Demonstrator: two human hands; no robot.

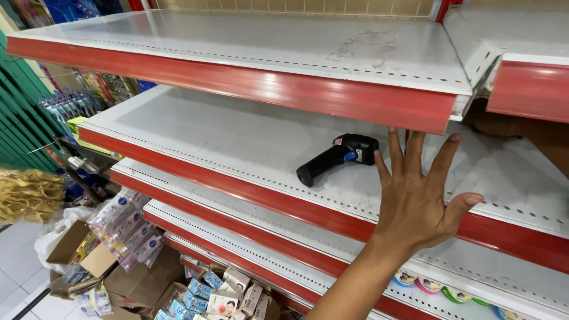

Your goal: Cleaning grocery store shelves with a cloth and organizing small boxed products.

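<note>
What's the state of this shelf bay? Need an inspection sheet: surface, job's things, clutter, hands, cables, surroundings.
Surface: white perforated shelf with a red front strip, dusty and scuffed; similar shelves above and below.
Job's things: black handheld scanner lying on its side on the shelf, handle toward the front edge.
Clutter: nothing else seen on this shelf.
Hands: one hand raised, fingers spread, open and holding nothing, just right of the scanner and not touching it; which hand it is cannot be told. No other hand in view.
Cables: nothing seen.
Surroundings: open cardboard boxes and small product cartons on the floor at lower left; round colourful items on the lower shelf; green shutter at left.
</note>
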